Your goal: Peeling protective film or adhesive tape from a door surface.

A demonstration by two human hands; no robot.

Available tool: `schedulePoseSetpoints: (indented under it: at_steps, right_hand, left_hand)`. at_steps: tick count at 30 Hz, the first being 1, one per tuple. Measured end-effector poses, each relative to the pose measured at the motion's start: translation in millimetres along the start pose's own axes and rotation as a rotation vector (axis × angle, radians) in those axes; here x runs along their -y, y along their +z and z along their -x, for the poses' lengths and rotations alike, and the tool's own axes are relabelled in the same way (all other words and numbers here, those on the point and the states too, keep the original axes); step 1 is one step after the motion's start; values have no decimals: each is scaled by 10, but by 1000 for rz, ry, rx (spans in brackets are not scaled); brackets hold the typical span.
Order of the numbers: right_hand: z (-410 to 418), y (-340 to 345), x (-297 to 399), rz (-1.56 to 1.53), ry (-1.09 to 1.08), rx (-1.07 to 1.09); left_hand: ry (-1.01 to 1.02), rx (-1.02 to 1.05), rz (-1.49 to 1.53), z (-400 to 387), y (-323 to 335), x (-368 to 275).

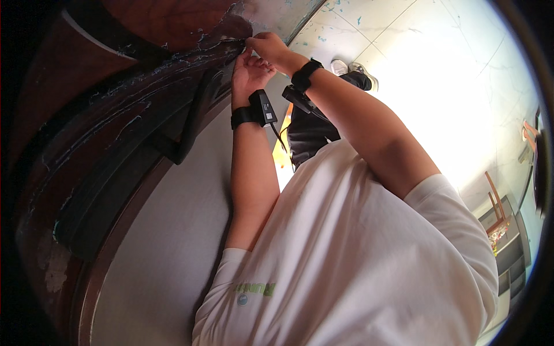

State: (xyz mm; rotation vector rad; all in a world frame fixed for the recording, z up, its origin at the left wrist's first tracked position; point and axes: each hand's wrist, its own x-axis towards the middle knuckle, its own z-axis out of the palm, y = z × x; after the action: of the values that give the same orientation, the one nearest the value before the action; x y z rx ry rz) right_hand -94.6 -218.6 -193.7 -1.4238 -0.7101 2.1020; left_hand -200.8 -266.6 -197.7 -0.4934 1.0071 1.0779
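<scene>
A dark reddish-brown door-like panel [143, 26] fills the upper left, with ragged, flaking pale-blue film or coating [173, 58] along its moulded edges. At its top right corner my right hand [270, 49] has thumb and fingertips brought together against the edge. My left hand [253, 75] is just below, palm turned up and fingers curled, its fingertips almost meeting those of the right. Whatever is between the fingertips is too small to make out. A black handle [190, 116] stands out from the panel below the hands. Each wrist wears a black strap with a small device.
A plain grey surface [164, 225] with a brown border lies left of my body. Teal scraps [322, 39] are scattered on the pale tiled floor [368, 26]. A wooden frame-like object [495, 201] and dark furniture stand far right, near part of a person's foot [526, 129].
</scene>
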Motion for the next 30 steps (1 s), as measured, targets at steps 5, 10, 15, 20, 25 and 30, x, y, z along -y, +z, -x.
schedulePoseSetpoints:
  at_steps: [5,10,15,20,25,30]
  right_hand:
    - [-71,2,-12,116,-3,-16]
    - [-38,10,-48,20,-66,85]
    - [-68,61,-85,0,-17,17]
    - [-118,70,-139,-68,47,-37]
    - [-53,53,-166,-114,47,39]
    - [-50,23,-271,-332,1,129]
  left_hand:
    - [4,-28,-6,37,96,41]
    - [-57,24,15,59,-17,-41]
    - [-12,-7,-7,24,-60,-56]
    - [30,-10,-173,20,111,81]
    - [27,67,-223,-28,-84,-41]
    - [178,-103,-245,-46,-150,-13]
